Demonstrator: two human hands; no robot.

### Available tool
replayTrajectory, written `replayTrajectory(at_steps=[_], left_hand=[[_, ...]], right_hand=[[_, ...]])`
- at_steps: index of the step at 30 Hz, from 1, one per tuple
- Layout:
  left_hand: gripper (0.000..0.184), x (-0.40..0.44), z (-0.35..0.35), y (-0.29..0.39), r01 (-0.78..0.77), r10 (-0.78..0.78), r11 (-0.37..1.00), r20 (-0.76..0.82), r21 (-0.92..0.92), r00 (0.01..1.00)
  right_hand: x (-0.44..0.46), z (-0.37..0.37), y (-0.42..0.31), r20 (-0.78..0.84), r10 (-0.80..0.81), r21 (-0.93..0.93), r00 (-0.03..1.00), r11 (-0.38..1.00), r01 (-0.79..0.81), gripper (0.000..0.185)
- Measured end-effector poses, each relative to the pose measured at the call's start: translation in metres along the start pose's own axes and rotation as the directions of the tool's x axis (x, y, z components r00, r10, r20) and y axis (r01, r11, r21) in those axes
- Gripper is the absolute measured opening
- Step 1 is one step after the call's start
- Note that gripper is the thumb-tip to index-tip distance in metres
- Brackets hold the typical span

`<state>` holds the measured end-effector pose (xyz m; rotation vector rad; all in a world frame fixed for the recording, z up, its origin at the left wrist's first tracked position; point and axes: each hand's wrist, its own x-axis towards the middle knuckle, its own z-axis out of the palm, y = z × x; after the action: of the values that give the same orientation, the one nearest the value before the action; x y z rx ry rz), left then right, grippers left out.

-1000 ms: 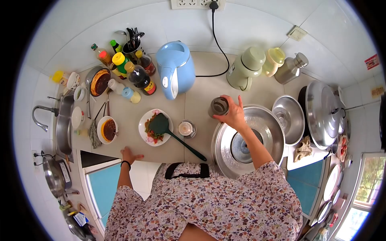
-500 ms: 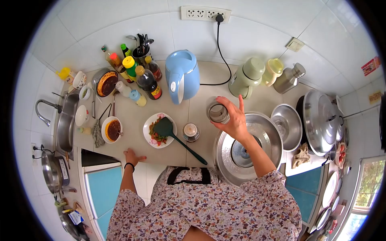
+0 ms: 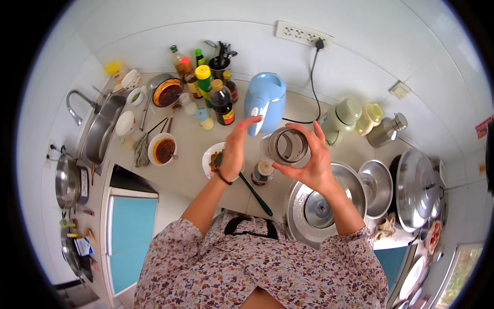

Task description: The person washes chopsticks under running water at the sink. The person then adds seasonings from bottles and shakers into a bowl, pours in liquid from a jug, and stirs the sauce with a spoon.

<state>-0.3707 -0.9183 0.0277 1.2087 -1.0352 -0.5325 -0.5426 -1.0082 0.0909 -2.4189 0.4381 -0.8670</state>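
My right hand (image 3: 316,167) grips a clear glass jar (image 3: 287,146) by its side, with the round mouth tipped toward me. My left hand (image 3: 234,152) is raised left of the jar, fingers stretched and holding nothing. It partly covers a white plate (image 3: 207,158) of cooked food and the head of a spatula, whose dark green handle (image 3: 256,195) sticks out to the right. A small jar (image 3: 262,174) with a pale top stands between the plate and a large steel basin (image 3: 292,219). Behind my left hand is a blue electric kettle (image 3: 266,95).
Sauce bottles (image 3: 222,103) and a utensil holder (image 3: 218,67) line the wall. A bowl of dark red sauce (image 3: 164,149) sits left, near the sink (image 3: 105,129). A green thermos (image 3: 340,118), a steel bowl (image 3: 378,188) and a large lidded pot (image 3: 419,188) stand right.
My left hand has risen from the counter's front edge to beside the glass jar. The right hand keeps its hold, and the jar's mouth now faces me more. The view has shifted.
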Motion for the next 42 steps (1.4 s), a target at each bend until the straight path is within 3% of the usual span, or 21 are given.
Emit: replayTrajectory(at_steps=[2, 4, 7, 12, 14, 15, 18, 21, 25, 28, 30, 31, 32, 34, 38, 42], left_hand=[[0.059, 0.006, 0.009, 0.007, -0.019, 0.020, 0.999, 0.036, -0.027, 0.999], [0.066, -0.003, 0.008, 0.022, 0.244, -0.240, 0.922, 0.052, -0.301, 0.969], [0.069, -0.009, -0.001, 0.023, 0.179, -0.223, 0.937, -0.119, -0.300, 0.968], [0.061, -0.010, -0.012, 0.010, 0.077, -0.206, 0.904, -0.272, -0.420, 0.940], [0.057, -0.007, -0.011, 0.021, 0.071, -0.306, 0.900, -0.508, -0.430, 0.805], [0.054, -0.010, -0.014, 0.037, 0.106, -0.325, 0.862, -0.380, -0.496, 0.866], [0.053, -0.010, -0.021, 0.047, 0.084, -0.336, 0.860, -0.435, -0.503, 0.836], [0.053, -0.011, -0.038, 0.036, 0.096, -0.345, 0.871, -0.461, -0.482, 0.817], [0.054, -0.013, -0.052, 0.026, 0.098, -0.368, 0.845, -0.438, -0.526, 0.820], [0.056, -0.021, -0.075, 0.021, 0.095, -0.320, 0.850, -0.365, -0.517, 0.874], [0.058, -0.030, -0.102, 0.021, 0.102, -0.211, 0.882, -0.192, -0.461, 0.958], [0.056, -0.034, -0.114, 0.017, 0.015, -0.078, 0.963, -0.223, -0.268, 0.972], [0.056, -0.041, -0.132, 0.012, 0.024, -0.085, 0.962, -0.214, -0.273, 0.973], [0.051, -0.061, -0.167, 0.002, 0.007, -0.058, 0.991, -0.382, -0.134, 0.922], [0.046, -0.103, -0.235, -0.032, 0.171, -0.078, 0.982, -0.658, 0.078, 0.749], [0.040, -0.138, -0.299, -0.082, 0.277, -0.123, 0.956, -0.731, 0.094, 0.671]], right_hand=[[0.011, 0.006, -0.012, 0.029, -0.007, 0.114, 1.000, 0.993, 0.004, 0.073], [0.023, 0.013, -0.025, -0.005, -0.093, 0.164, 0.996, 0.982, 0.093, 0.072], [0.032, 0.027, -0.035, 0.002, -0.081, 0.463, 0.997, 0.884, 0.071, 0.074], [0.055, 0.040, -0.041, 0.179, -0.065, 0.543, 0.982, 0.839, -0.044, 0.089], [0.064, 0.046, -0.043, 0.220, -0.094, 0.700, 0.971, 0.708, -0.090, 0.094], [0.068, 0.048, -0.044, 0.279, -0.096, 0.706, 0.955, 0.695, -0.136, 0.097], [0.079, 0.060, -0.049, 0.328, -0.085, 0.786, 0.941, 0.576, -0.223, 0.093], [0.088, 0.064, -0.058, 0.443, -0.086, 0.695, 0.892, 0.663, -0.280, 0.086], [0.087, 0.072, -0.069, 0.446, -0.034, 0.661, 0.895, 0.687, -0.303, 0.079], [0.084, 0.088, -0.082, 0.377, -0.081, 0.606, 0.923, 0.775, -0.180, 0.074], [0.078, 0.108, -0.094, 0.320, -0.088, 0.572, 0.943, 0.812, -0.118, 0.074], [0.075, 0.116, -0.096, 0.292, -0.134, 0.567, 0.947, 0.822, -0.058, 0.075], [0.073, 0.124, -0.104, 0.292, -0.122, 0.563, 0.949, 0.824, -0.067, 0.075], [0.066, 0.137, -0.116, 0.297, -0.111, 0.487, 0.948, 0.872, -0.051, 0.075], [0.059, 0.160, -0.123, 0.343, -0.125, 0.417, 0.931, 0.909, -0.032, 0.076], [0.064, 0.178, -0.135, 0.341, -0.131, 0.365, 0.931, 0.931, -0.003, 0.077]])
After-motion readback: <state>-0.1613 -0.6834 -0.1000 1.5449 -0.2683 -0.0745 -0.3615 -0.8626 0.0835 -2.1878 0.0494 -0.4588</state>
